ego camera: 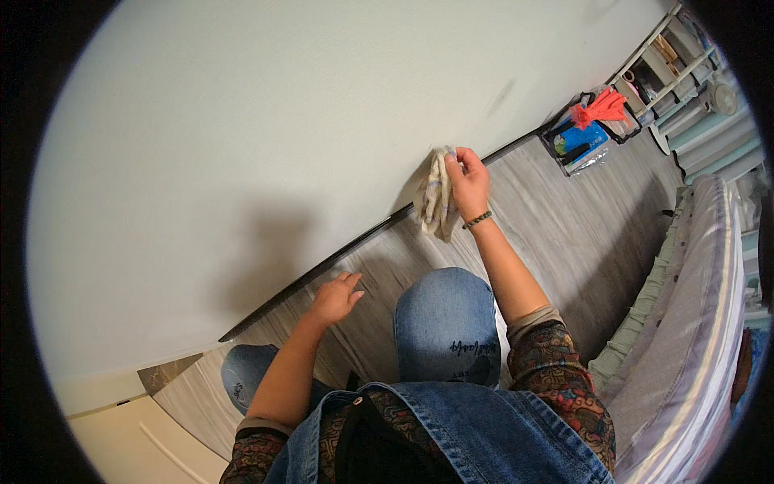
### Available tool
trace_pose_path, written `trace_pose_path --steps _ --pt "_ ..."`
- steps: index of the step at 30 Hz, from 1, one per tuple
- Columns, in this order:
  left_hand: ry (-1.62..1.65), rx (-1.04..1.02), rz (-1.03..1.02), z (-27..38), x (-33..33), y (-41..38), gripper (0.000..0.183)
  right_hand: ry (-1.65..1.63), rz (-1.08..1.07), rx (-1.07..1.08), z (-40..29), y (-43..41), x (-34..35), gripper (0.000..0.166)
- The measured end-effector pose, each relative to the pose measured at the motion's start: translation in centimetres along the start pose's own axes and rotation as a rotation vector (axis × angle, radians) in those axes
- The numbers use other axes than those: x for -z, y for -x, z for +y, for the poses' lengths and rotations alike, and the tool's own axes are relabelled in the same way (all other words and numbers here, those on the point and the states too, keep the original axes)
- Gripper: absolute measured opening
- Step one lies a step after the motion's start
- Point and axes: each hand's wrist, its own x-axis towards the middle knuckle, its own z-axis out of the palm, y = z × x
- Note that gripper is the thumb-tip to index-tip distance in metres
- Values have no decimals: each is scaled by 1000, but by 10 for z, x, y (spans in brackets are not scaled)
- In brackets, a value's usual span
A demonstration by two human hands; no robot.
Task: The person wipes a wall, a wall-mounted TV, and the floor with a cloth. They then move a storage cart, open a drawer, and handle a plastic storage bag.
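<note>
A crumpled, light-coloured cloth (436,196) with faint bluish stripes hangs from my right hand (470,181), pinched between thumb and fingers. Behind the cloth rises a pale wall (242,121); whether the cloth touches it I cannot tell. My left hand (336,297) is held over the wood-look floor (520,212), fingers apart, with nothing in it. Along the foot of the wall runs a dark skirting strip (338,257), close to the left hand. My denim-covered knee (447,320) lies between my two arms.
A clear storage bag (583,160) with black trim stands against the wall, a red-orange item (604,109) on top. Beyond it is a shelf unit (656,66). On the right a bed (671,327) with striped covers borders the floor. A cream door (145,444) is at lower left.
</note>
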Motion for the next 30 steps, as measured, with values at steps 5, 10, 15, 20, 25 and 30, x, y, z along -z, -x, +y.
trace_pose_path --steps 5,10,15,20,25,30 --pt "11 -45 39 7 3 -2 41 377 105 294 -23 -5 -24 14" --pt "-74 -61 -3 -3 -10 2 43 483 67 203 -12 -4 -27 16" --pt "17 -40 -8 9 -1 -8 45 637 -60 281 -3 -4 -21 17" --pt "416 12 58 14 -8 -10 58 205 -459 -1 24 43 -31 16" --pt "1309 186 82 33 -8 -32 61 -212 -1102 -214 17 77 -39 28" --pt "1722 197 114 37 -15 -50 46 -42 -965 134 48 95 -33 50"
